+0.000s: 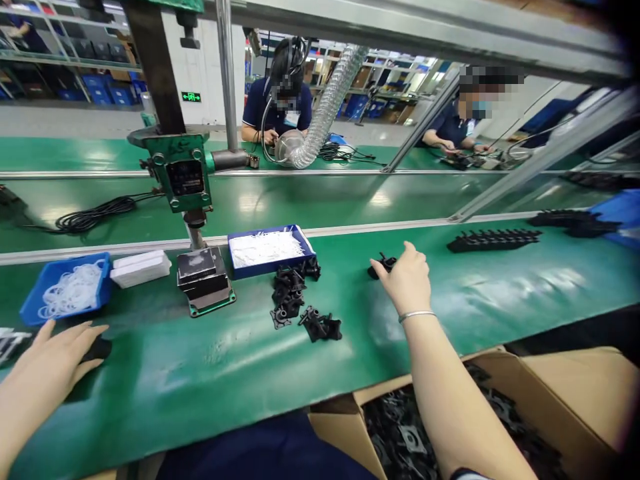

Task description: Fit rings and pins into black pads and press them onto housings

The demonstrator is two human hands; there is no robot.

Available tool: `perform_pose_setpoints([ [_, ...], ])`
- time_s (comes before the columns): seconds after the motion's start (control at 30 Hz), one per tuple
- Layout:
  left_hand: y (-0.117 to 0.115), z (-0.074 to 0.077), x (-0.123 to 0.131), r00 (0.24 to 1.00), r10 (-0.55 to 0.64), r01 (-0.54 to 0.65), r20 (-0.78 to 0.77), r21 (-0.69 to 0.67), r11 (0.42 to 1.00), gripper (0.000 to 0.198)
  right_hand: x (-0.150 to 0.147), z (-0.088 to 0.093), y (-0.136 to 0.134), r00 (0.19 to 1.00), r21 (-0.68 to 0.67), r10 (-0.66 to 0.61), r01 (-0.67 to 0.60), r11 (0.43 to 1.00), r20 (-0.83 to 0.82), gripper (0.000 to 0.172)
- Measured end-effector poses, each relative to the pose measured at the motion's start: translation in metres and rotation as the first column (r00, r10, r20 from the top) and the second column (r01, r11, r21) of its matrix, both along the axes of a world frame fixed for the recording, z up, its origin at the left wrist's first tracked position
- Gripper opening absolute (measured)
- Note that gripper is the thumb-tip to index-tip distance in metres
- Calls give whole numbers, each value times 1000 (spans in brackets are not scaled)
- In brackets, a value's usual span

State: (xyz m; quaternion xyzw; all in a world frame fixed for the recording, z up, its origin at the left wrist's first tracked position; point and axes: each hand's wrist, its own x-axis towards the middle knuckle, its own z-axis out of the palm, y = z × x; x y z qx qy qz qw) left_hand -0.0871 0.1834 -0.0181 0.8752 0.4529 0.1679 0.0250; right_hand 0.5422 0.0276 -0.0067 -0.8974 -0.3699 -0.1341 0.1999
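Observation:
My left hand [55,357] is low at the left, its fingers stretched over a black plastic part [101,349] that shows between thumb and forefinger. Most of that part is hidden. Farther right, my right hand [411,277], with a bangle at the wrist, has thumb and fingers closed around another black plastic part [384,261] on the green bench [200,380]. Between the hands lies a loose pile of black plastic parts [289,290], with a smaller cluster [320,325] nearer me.
A press [183,173] stands over a metal block [203,267]. Beside it are a blue tray of white strips [270,248], a blue bin of white rings [73,287] and white blocks [141,268]. Black parts stand in a row [493,240]. A cardboard box [565,393] is below; two people sit opposite.

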Motion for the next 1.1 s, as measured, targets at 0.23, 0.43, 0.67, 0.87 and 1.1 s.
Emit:
perform_pose_setpoints([
  [0.23,-39,-17,67,993,-97,105,67,-141,984,56,-86,10,-21,345,-10,811,-922,386,-472,17],
  [0.43,-83,-31,142,941,-156,223,301,-202,954,42,-114,8,-14,382,-27,767,-902,431,-516,17],
  [0.67,-113,-36,173,867,-95,317,489,-395,862,40,-167,2,12,148,47,777,-974,223,-613,12],
  [0.87,-119,-41,174,783,86,334,616,-533,777,47,-197,-19,36,128,54,778,-978,203,-616,10],
  [1.1,-121,-48,175,733,157,365,662,-577,731,52,-206,-44,2,112,293,830,-903,314,-546,31],
])
